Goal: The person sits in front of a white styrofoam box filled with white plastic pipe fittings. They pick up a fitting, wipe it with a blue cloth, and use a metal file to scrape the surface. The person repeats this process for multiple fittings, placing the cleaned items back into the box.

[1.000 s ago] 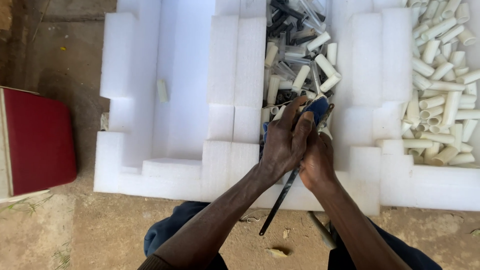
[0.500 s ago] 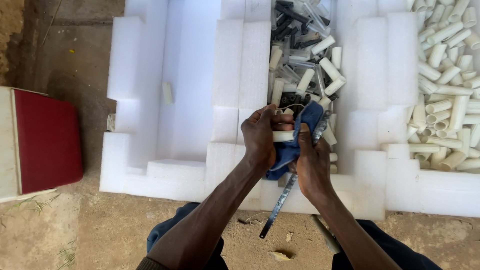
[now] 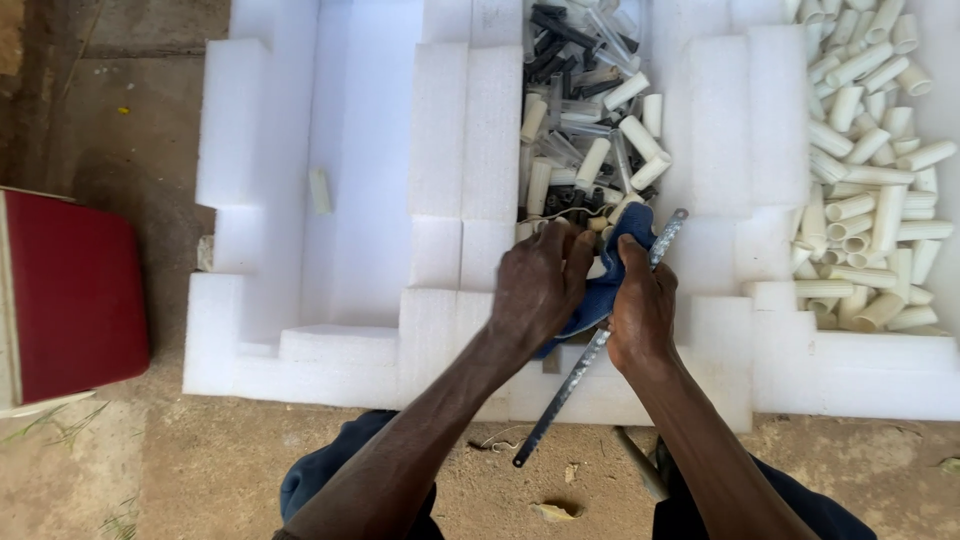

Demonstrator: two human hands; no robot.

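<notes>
A white foam tray (image 3: 455, 140) rests on the bare dirt ground (image 3: 130, 470). Its middle compartment holds mixed black and white tube pieces (image 3: 590, 120); the right compartment holds white tube pieces (image 3: 865, 160). A red box (image 3: 70, 295) sits on the ground beside the tray.

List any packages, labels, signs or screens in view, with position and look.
Foam packing tray: centre, white, stepped blocks with compartments, holding short white and dark tubes.
Red box: left edge on the ground, flat red face, pale rim.
No labels, signs or screens visible.

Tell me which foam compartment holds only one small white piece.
The left compartment: one white piece lies there alone, whereas the other two hold many tubes.
</notes>
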